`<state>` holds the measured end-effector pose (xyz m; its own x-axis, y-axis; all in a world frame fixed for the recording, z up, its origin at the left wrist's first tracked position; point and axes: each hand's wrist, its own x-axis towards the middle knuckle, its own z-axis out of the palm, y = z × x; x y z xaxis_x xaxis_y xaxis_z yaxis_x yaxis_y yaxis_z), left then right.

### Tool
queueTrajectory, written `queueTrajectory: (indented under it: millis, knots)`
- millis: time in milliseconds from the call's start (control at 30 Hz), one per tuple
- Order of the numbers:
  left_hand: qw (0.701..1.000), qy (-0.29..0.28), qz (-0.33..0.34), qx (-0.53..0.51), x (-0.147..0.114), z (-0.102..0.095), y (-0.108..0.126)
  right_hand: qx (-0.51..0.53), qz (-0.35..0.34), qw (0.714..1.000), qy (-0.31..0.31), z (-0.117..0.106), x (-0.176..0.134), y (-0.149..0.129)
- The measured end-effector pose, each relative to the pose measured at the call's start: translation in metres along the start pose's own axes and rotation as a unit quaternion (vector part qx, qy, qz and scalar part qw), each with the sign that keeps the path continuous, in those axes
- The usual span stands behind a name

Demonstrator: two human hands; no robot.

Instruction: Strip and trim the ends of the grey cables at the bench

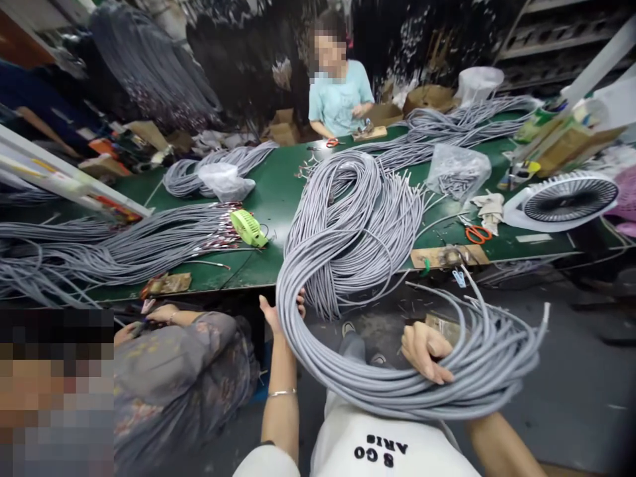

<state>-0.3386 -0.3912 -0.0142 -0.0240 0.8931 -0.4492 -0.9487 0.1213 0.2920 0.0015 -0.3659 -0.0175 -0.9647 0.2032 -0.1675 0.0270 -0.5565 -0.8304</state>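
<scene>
A thick bundle of grey cables [358, 381] curves from the heap on the bench down across my lap and out to the right, where its loose ends fan apart. My right hand [424, 351] is closed around the bundle near those ends. My left hand [272, 315] grips the same bundle at its left bend, by the bench edge; the cables hide part of its fingers. Beyond it, a large heap of looped grey cables [392, 225] lies on the green bench [271, 205] and hangs over the front edge.
More grey cables [149, 242] cover the left of the bench, beside a green clip fan [248, 228]. Orange scissors [477, 234], a white fan [566, 201] and a plastic bag [457, 169] stand right. One co-worker [338, 96] sits opposite, another [183, 384] at my left.
</scene>
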Motion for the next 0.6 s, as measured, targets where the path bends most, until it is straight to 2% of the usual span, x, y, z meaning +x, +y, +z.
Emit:
queueTrajectory:
  millis: [100, 200, 300, 367, 467, 533, 600]
  knots:
    - [0.999, 0.023, 0.012, 0.03, 0.007, 0.008, 0.03, 0.094, -0.088, 0.992, -0.01, 0.002, 0.039, 0.022]
    - [0.994, 0.076, 0.009, 0.08, 0.013, 0.0, 0.047, 0.189, -0.146, 0.97, 0.032, 0.017, 0.071, 0.052]
    - [0.979, 0.143, 0.028, 0.143, 0.016, -0.009, 0.054, 0.279, -0.166, 0.943, 0.079, 0.028, 0.091, 0.089]
    - [0.962, 0.19, 0.065, 0.187, 0.012, -0.009, 0.054, 0.328, -0.161, 0.925, 0.101, 0.028, 0.099, 0.114]
    - [0.923, 0.253, 0.149, 0.247, -0.004, 0.0, 0.031, 0.385, -0.14, 0.903, 0.127, 0.025, 0.106, 0.152]
    - [0.895, 0.285, 0.186, 0.287, -0.014, 0.007, -0.007, 0.412, -0.127, 0.891, 0.144, 0.027, 0.11, 0.176]
    - [0.87, 0.309, 0.19, 0.335, -0.015, 0.009, -0.06, 0.43, -0.118, 0.881, 0.156, 0.035, 0.116, 0.195]
